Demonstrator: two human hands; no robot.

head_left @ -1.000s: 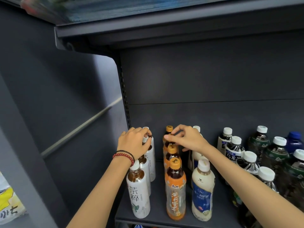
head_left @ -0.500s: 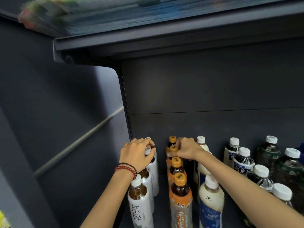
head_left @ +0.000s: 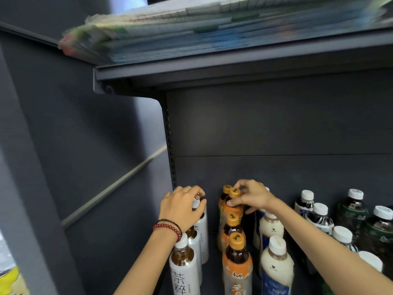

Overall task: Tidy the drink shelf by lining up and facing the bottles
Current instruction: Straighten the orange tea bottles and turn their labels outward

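Head view: nearest us, a white-label tea bottle [head_left: 185,271], a front orange-capped bottle [head_left: 237,260] and a milky bottle [head_left: 276,267] are standing upright on the drink shelf [head_left: 213,277], caps pointing up, each fronting a row running backward. Further in, our left hand [head_left: 180,209] is curling over the cap of the rear white bottle [head_left: 202,226]. Our right hand [head_left: 252,198] is pinching the neck of an upright rear orange bottle [head_left: 235,193]. Dark bottles [head_left: 350,209] are standing rightward.

Upright on the shelf [head_left: 213,282], white-sleeved tea bottles [head_left: 185,271], orange-capped bottles [head_left: 237,260] and creamy bottles [head_left: 276,267] are standing in three front-to-back rows.
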